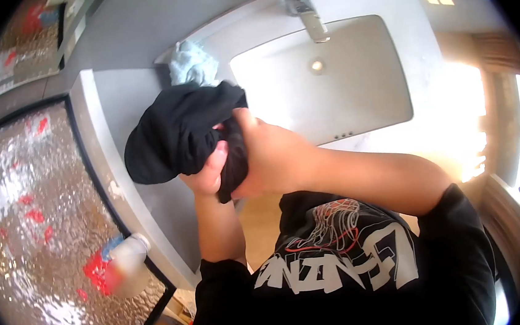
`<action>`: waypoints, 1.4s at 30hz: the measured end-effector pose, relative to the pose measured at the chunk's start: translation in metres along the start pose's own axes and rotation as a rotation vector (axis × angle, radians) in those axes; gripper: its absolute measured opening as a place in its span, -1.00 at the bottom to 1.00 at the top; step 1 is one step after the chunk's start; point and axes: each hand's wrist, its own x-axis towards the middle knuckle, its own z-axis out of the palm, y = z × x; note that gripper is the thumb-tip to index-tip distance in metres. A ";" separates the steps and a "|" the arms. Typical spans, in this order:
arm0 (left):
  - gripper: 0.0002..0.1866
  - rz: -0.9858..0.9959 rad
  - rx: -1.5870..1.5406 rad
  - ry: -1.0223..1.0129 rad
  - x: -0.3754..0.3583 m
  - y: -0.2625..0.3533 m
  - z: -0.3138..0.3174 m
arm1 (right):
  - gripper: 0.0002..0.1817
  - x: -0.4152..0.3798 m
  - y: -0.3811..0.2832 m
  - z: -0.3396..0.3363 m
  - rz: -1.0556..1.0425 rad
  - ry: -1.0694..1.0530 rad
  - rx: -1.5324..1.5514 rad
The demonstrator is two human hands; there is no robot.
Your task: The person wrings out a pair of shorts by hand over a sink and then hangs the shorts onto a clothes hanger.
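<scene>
A bunched black cloth item (pixel 177 129), perhaps a garment, is held up in front of my body, left of the sink. Its exact kind cannot be made out. My left hand (pixel 206 172) grips it from below, with the thumb and fingers partly buried in the folds. From the right, my right hand (pixel 275 156) is closed around its gathered end, which hangs down between both hands. Just behind the black cloth, a crumpled pale blue cloth (pixel 192 63) sits at the counter's left end.
A white sink basin (pixel 352 80) with a chrome faucet (pixel 309 16) lies ahead to the right, set in a white counter (pixel 419 43). On the left stands a dark-framed textured glass panel (pixel 38 244). Bright window light comes from the right.
</scene>
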 end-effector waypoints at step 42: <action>-0.38 -0.354 -0.204 0.487 -0.129 0.129 -0.028 | -0.62 0.131 0.286 -0.094 0.736 -0.103 -0.856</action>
